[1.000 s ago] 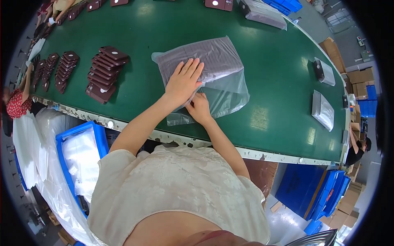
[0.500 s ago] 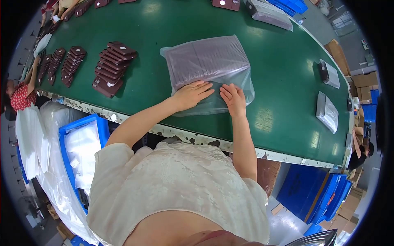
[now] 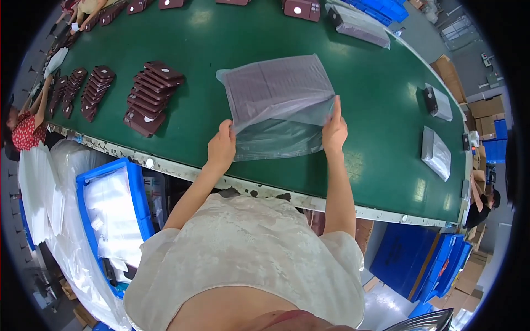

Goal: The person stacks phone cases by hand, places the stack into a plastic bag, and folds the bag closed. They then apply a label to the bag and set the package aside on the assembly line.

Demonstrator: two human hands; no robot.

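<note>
A clear plastic bag [image 3: 279,138] lies on the green table in front of me, with a block of dark maroon pieces [image 3: 276,85] packed inside it. The near part of the bag is slack and holds none of the pieces. My left hand [image 3: 222,146] pinches the bag's left side edge. On the opposite side my right hand [image 3: 334,131] grips the right edge, its thumb and index finger pointing up along it. To the left sits a fanned stack of maroon phone-case-like pieces [image 3: 152,96].
More maroon stacks [image 3: 98,91] stand at the table's left, near a person in a red patterned top [image 3: 28,129]. Filled bags [image 3: 436,153] rest on the right and a larger one [image 3: 359,26] at the back. A blue bin [image 3: 141,198] with clear bags is below the edge.
Both hands have left the bag's flat near flap and moved apart to its two side edges. The slack near part is now pulled out between them.
</note>
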